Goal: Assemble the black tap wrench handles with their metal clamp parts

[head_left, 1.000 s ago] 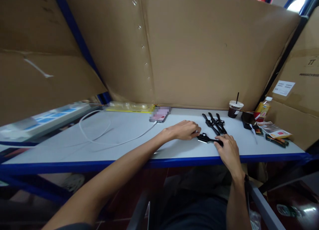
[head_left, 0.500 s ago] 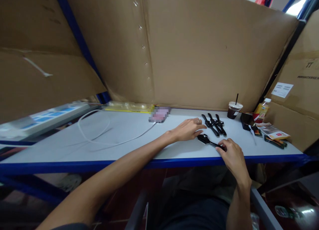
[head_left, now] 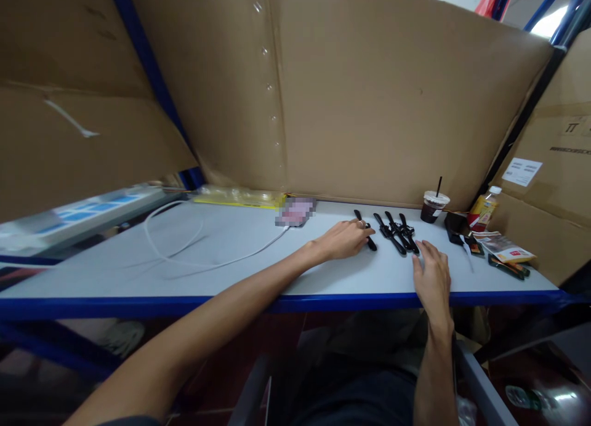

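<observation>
My left hand [head_left: 348, 238] has its fingers closed over the middle of a slim black handled tool [head_left: 372, 245] on the table. Both tool ends stick out past the fingers, and its exact kind is unclear. Just right of it, several similar black tools [head_left: 392, 234] lie side by side, slanting the same way, with wider parts at their middles. My right hand [head_left: 430, 269] is open near their lower ends, holding nothing, fingers slightly bent and apart.
A pixelated phone-like object [head_left: 295, 212] with a white cable [head_left: 249, 258] lies left. Yellow-edged clear packaging [head_left: 240, 198] sits behind it. At right are a lidded drink cup [head_left: 433, 205], a bottle [head_left: 484, 208], a black container [head_left: 455, 228] and packets [head_left: 505, 250]. Cardboard [head_left: 369, 93] walls the back.
The single black tool has moved up and left from the front and turned to slant like the others, now under my left hand. My right hand has let go of it and opened.
</observation>
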`<act>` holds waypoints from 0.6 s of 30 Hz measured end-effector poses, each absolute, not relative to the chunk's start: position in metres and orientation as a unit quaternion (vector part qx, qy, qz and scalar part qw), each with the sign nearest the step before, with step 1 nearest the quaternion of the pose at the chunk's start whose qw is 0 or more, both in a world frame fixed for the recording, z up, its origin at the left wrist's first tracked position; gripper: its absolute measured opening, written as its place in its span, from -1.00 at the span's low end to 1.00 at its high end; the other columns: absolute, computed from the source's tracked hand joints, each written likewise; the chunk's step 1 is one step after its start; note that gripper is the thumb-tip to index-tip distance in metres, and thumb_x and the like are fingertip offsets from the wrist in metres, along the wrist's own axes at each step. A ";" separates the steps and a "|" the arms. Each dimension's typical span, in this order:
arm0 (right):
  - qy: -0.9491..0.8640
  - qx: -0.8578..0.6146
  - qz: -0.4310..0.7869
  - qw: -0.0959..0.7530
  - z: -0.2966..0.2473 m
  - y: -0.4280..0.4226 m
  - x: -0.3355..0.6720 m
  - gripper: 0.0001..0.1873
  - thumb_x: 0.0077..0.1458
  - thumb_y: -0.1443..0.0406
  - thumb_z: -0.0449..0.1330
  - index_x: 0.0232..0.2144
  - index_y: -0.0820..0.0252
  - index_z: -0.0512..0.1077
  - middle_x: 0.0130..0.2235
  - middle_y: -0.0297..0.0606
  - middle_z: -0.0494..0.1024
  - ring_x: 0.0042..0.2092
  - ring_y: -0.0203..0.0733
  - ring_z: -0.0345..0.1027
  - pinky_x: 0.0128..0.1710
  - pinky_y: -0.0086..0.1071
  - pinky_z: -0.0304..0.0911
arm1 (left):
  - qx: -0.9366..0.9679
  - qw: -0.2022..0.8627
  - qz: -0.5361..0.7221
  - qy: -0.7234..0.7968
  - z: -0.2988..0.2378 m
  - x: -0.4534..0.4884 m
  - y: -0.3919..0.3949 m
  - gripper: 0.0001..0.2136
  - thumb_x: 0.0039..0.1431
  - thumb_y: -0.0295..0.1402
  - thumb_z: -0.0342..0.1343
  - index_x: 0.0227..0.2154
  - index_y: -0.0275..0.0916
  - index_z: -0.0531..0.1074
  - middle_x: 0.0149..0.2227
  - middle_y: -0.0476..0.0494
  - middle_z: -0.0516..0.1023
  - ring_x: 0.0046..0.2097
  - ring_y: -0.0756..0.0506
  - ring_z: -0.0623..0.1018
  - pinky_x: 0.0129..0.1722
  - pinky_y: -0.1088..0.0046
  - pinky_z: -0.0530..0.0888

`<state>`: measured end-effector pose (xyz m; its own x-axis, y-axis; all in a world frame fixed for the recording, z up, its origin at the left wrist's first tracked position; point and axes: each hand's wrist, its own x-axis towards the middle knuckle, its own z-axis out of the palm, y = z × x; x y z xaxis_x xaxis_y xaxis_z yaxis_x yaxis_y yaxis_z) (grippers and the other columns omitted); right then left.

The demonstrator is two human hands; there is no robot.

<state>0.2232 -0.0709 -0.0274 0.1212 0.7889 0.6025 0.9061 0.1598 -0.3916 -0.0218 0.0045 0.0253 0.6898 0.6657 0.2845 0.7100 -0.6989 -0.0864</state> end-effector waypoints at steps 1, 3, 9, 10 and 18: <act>-0.667 -0.652 -0.079 0.353 -0.030 -0.070 0.228 -0.50 0.35 0.27 -0.06 0.23 0.25 0.41 0.30 -0.07 0.40 0.21 0.09 0.24 0.16 -0.09 0.20 | -0.910 0.097 -0.108 -0.388 0.024 -0.022 0.006 -0.62 0.37 -0.38 -0.10 0.16 -0.26 0.43 -0.08 -0.36 0.56 -0.11 -0.22 0.57 -0.20 0.30 0.45; -0.677 -0.666 -0.074 0.303 -0.035 -0.069 0.233 -0.47 0.37 0.28 -0.09 0.30 0.19 0.33 0.37 -0.16 0.30 0.26 0.06 0.20 0.19 -0.11 0.18 | -0.904 0.092 -0.097 -0.407 0.020 -0.024 0.009 -0.59 0.40 -0.33 -0.12 0.21 -0.24 0.38 -0.03 -0.40 0.53 -0.05 -0.27 0.56 -0.14 0.24 0.47; -0.690 -0.685 -0.069 0.224 -0.037 -0.068 0.226 -0.48 0.40 0.30 -0.10 0.31 0.20 0.33 0.36 -0.27 0.33 0.30 0.04 0.17 0.25 -0.14 0.11 | -0.906 0.049 -0.098 -0.410 -0.002 -0.036 0.034 -0.53 0.44 -0.28 -0.18 0.35 -0.25 0.18 0.35 -0.49 0.23 0.25 -0.35 0.42 0.12 0.07 0.44; -0.688 -0.689 -0.068 0.218 -0.035 -0.068 0.225 -0.48 0.40 0.30 -0.10 0.31 0.21 0.33 0.35 -0.26 0.34 0.30 0.04 0.17 0.25 -0.15 0.12 | -0.911 0.039 -0.094 -0.399 -0.004 -0.038 0.039 -0.52 0.45 -0.29 -0.20 0.35 -0.26 0.17 0.38 -0.48 0.19 0.29 -0.34 0.38 0.16 0.06 0.42; -0.662 -0.719 -0.057 0.202 -0.017 -0.082 0.226 -0.57 0.38 0.27 -0.03 0.18 0.17 0.44 0.26 -0.20 0.46 0.22 0.00 0.28 0.12 -0.26 0.19 | -0.924 -0.023 -0.108 -0.365 -0.003 -0.038 0.040 -0.55 0.45 -0.27 -0.16 0.31 -0.24 0.27 0.36 -0.36 0.29 0.26 -0.28 0.45 0.19 0.07 0.45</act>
